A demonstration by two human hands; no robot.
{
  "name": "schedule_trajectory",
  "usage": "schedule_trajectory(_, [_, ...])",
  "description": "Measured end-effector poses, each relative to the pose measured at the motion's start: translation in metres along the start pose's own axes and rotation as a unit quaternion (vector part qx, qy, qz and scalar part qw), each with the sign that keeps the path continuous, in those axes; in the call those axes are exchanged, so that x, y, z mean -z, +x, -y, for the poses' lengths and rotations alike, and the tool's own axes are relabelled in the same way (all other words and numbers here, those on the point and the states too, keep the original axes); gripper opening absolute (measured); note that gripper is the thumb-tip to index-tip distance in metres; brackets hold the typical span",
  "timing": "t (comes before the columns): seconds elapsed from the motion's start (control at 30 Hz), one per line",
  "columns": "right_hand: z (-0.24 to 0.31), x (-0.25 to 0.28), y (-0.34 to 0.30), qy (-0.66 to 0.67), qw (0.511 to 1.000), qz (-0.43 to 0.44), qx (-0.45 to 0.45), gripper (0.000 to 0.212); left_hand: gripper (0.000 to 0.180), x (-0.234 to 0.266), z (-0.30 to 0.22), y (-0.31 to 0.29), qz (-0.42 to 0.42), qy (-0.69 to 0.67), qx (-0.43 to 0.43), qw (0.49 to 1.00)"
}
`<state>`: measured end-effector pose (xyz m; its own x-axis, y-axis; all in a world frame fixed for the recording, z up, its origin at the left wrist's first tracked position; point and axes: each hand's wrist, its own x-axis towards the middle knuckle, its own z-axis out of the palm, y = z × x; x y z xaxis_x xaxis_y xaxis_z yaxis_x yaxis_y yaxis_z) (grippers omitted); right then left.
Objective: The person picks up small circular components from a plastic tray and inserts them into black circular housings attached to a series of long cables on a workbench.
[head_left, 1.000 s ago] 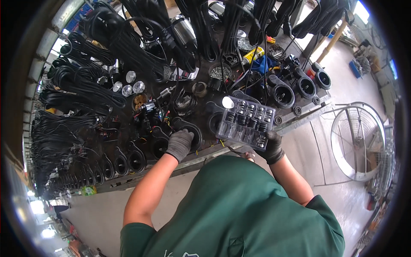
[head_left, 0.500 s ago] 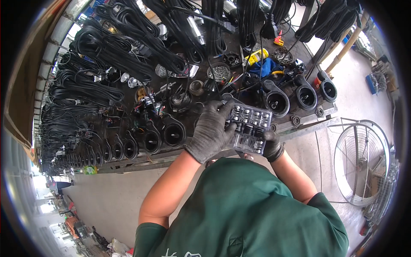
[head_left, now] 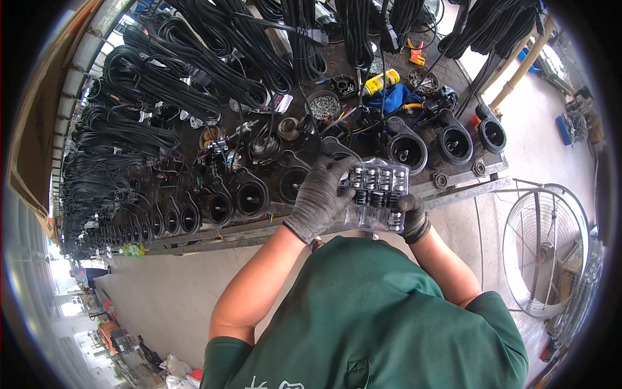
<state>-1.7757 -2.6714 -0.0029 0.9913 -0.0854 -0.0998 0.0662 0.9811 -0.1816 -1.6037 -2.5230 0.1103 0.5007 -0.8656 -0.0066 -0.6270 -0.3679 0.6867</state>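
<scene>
Between my two hands is a clear plastic tray (head_left: 370,219) with rows of pockets, held just in front of my body near the bench edge. Small metal and black cylindrical parts (head_left: 378,176) fill most pockets; some in the near row look bare. My left hand (head_left: 322,200), in a dark grey glove, grips the tray's left side with its thumb over the rim. The gloved right hand (head_left: 412,217) clasps the lower right side, its fingers partly hidden beneath. Beyond the tray, round black housings (head_left: 407,150) stand along the bench edge.
Bundled black cables (head_left: 236,52) hang over the workbench. On it are a bowl of screws (head_left: 323,105), a yellow bottle (head_left: 381,82), a blue cloth (head_left: 392,98) and red-handled pliers (head_left: 416,53). A large floor fan (head_left: 547,253) stands at the right.
The bench and its housings have shifted slightly left in view. Both hands keep their hold on the tray, which sits at nearly the same place, turned a little more level.
</scene>
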Motion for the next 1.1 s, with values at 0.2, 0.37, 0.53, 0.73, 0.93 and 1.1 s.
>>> schedule_trajectory(0.2, [0.002,-0.018,0.001,-0.011,0.997,-0.021,0.071,0.1,0.061,-0.008,-0.005,0.002,0.029,0.024,0.007,0.999])
schedule_trajectory(0.37, [0.004,-0.016,-0.001,-0.01,0.998,-0.015,0.063,0.105,0.054,-0.01,-0.01,-0.001,0.009,0.044,-0.027,0.999])
schedule_trajectory(0.53, [0.001,-0.004,-0.003,-0.001,0.999,0.008,0.036,0.097,0.052,-0.012,-0.008,-0.001,0.012,0.039,-0.003,0.999])
schedule_trajectory(0.73, [0.002,-0.015,0.002,-0.013,0.999,-0.012,0.029,0.093,0.037,-0.013,0.013,-0.007,-0.063,-0.098,0.002,0.993])
schedule_trajectory(0.93, [0.004,0.0,-0.004,0.013,0.996,-0.063,0.064,0.087,0.023,0.032,0.097,-0.019,-0.068,-0.176,0.177,0.966])
schedule_trajectory(1.1, [0.009,-0.014,-0.008,-0.017,0.99,-0.088,0.109,0.086,0.028,0.025,0.166,-0.034,-0.003,0.007,0.214,0.977])
